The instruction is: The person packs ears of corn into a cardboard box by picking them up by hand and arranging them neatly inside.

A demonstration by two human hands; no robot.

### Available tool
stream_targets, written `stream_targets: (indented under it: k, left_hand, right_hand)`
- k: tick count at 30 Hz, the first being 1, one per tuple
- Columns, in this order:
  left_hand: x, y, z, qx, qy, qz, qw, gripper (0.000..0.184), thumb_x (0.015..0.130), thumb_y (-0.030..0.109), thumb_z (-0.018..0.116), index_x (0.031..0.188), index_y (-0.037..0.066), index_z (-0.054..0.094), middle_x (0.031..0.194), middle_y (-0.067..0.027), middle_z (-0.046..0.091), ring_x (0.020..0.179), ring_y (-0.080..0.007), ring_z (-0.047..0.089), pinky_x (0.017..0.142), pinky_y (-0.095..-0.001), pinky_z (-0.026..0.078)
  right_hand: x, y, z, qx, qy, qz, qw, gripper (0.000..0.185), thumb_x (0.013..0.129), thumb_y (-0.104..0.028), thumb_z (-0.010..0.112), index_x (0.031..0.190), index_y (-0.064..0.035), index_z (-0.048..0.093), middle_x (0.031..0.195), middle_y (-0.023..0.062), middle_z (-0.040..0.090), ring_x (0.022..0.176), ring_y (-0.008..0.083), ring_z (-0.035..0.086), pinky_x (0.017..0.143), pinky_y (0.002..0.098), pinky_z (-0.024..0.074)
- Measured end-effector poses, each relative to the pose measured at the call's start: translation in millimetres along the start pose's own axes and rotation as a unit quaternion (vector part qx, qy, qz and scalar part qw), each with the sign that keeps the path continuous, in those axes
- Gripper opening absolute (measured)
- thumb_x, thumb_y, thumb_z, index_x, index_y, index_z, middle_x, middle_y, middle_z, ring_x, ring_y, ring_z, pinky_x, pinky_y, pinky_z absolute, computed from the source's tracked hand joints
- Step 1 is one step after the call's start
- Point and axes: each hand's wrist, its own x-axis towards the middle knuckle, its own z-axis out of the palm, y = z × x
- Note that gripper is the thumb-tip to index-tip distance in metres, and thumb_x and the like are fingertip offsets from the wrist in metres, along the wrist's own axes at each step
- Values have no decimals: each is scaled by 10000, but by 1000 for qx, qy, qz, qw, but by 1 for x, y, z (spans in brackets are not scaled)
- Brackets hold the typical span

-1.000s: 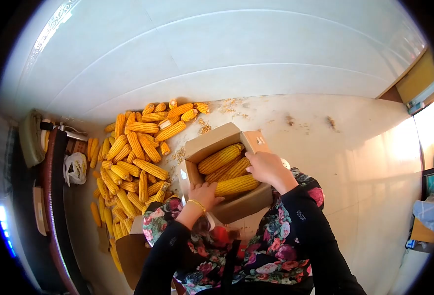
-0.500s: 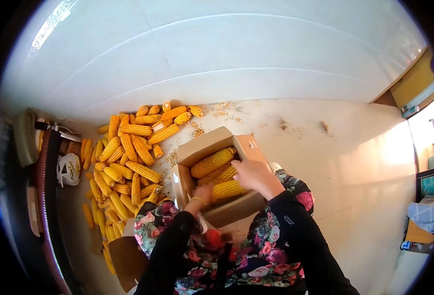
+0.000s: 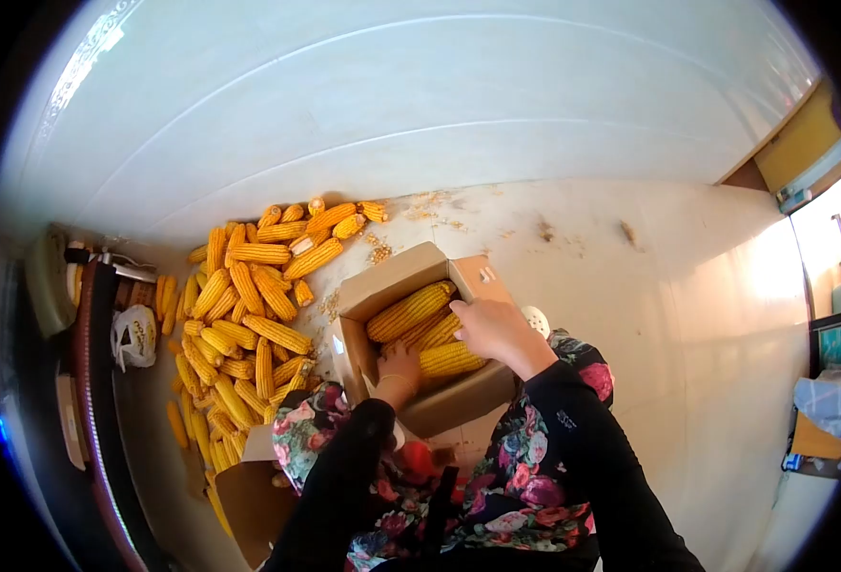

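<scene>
A cardboard box stands open between my knees with several yellow corn cobs lying in it. My left hand reaches inside the box at its left, fingers resting on the left ends of the lower cobs. My right hand is at the box's right side, its fingers over the right ends of the cobs and bent towards them. Part of its fingers is hidden, so its hold cannot be made out. A large pile of cobs lies on the floor left of the box.
Loose kernels are scattered on the floor behind the box. A second cardboard box stands at my lower left. A white plastic bag lies beside dark furniture at the far left. A pale wall runs across the back.
My left hand has moved from the box's near left rim down inside onto the cobs. My right hand stays at the right side. The view has shifted slightly.
</scene>
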Motion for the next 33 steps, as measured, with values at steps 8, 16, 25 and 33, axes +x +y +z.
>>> stream_targets:
  k: [8, 16, 25, 33]
  left_hand:
    - [-71, -5, -132, -152, 228, 51, 960, 397, 907, 330, 593, 1206, 71, 557, 1108, -182, 633, 1023, -334, 618, 868, -441, 490]
    - [-111, -62, -139, -336, 280, -36, 899, 361, 879, 257, 638, 1179, 62, 592, 1010, -167, 660, 917, -333, 640, 801, -428, 504]
    - [-97, -52, -126, -212, 229, 56, 948, 341, 887, 271, 626, 1157, 66, 589, 927, -157, 669, 880, -347, 633, 763, -433, 503]
    - [-102, -51, -137, -219, 195, 41, 955, 379, 894, 280, 611, 1229, 117, 538, 975, -181, 674, 900, -382, 639, 778, -483, 501]
  right_hand:
    - [-4, -5, 1, 17, 21, -12, 1000, 193, 842, -180, 637, 952, -22, 633, 859, 179, 675, 860, 363, 655, 727, 460, 512]
    - [21, -8, 73, -135, -121, -17, 983, 199, 848, -150, 594, 993, -59, 694, 983, 122, 709, 944, 301, 679, 730, 446, 527]
    - [53, 2, 175, -163, -91, -44, 981, 316, 854, -154, 580, 1155, -60, 558, 1033, 182, 672, 992, 347, 646, 823, 533, 487]
    - [33, -21, 102, -93, -51, -25, 994, 444, 763, -188, 672, 1126, -21, 479, 984, 207, 622, 911, 388, 633, 822, 478, 502]
